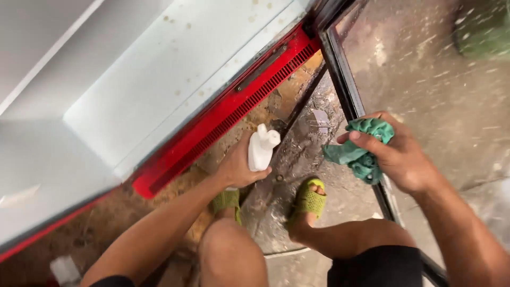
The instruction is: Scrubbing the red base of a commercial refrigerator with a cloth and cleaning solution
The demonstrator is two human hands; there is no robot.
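**Wet floor, spray bottle and green cloth by a glass door**

Grimy, wet floor point(297, 159) is showing between a red vented grille point(234, 109) at the foot of a pale cabinet point(175, 69) and a dark-framed glass door point(425, 79) smeared with streaks. The person is crouching, looking down past both knees at two green sandals point(309, 199) planted on the wet patch.

The left hand point(236, 167) is gripping a small white spray bottle point(263, 149), fingers wrapped around its lower body; its nozzle top is pointing up and away, just beside the grille. The bottle is plain and opaque, so its contents cannot be made out.

The right hand point(398, 154) is clenching a crumpled teal-green cloth point(361, 151), pressing it near the door's black frame point(348, 101). Much of the cloth is bunched inside the fist and hidden. The left sandal is half covered by the forearm, and a blurred green shape is showing behind the glass at the upper right.
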